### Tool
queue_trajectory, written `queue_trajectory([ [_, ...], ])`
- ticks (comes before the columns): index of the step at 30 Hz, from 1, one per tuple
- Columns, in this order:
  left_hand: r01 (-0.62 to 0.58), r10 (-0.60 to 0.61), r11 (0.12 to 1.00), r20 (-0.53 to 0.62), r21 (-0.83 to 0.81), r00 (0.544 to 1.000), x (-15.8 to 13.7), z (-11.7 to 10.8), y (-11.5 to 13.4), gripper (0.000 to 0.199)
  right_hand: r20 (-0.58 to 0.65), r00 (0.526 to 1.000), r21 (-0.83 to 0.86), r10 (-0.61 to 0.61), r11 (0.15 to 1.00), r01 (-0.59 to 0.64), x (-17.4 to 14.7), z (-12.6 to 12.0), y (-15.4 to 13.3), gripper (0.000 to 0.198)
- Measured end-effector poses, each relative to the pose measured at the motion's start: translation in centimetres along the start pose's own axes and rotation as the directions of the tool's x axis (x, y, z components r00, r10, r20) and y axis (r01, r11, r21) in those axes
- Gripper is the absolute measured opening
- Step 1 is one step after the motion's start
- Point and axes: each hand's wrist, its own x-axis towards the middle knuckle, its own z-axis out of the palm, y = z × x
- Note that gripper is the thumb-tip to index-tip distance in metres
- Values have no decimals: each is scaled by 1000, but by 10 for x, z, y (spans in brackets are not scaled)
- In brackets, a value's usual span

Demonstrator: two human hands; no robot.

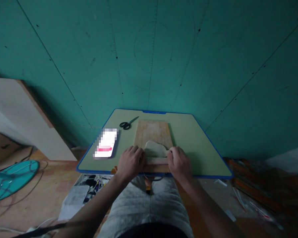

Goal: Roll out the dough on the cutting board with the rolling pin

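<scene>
A wooden rolling pin (156, 161) lies crosswise near the front end of a wooden cutting board (152, 128). My left hand (131, 160) is closed around its left end, and my right hand (179, 162) is closed around the right one. Just beyond the pin, a flattened piece of pale dough (155, 148) rests on the board. Its near edge meets the pin, so I cannot tell how far it reaches underneath. The board has a light dusting on its far half.
The board stands on a small blue-edged table (201, 148) against a green wall (154, 66). Black-handled scissors (126, 125) and a lit phone (105, 143) lie to the left. Cables and a turquoise round base (22, 175) are on the floor at left, with clutter at right.
</scene>
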Motion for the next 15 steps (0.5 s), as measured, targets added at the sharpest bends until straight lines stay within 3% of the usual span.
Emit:
queue_trajectory([
  [4,92,-89,995,118,-23,989,10,-8,5,25,119,991,-26,67,998,-64,16,3,6,34],
  [9,188,-198,980,264,63,944,19,-20,8,33,283,953,-106,109,991,-82,36,-10,3,34],
  [15,215,-237,970,245,113,940,33,-33,6,43,358,928,-137,101,989,-55,68,-25,-3,36],
])
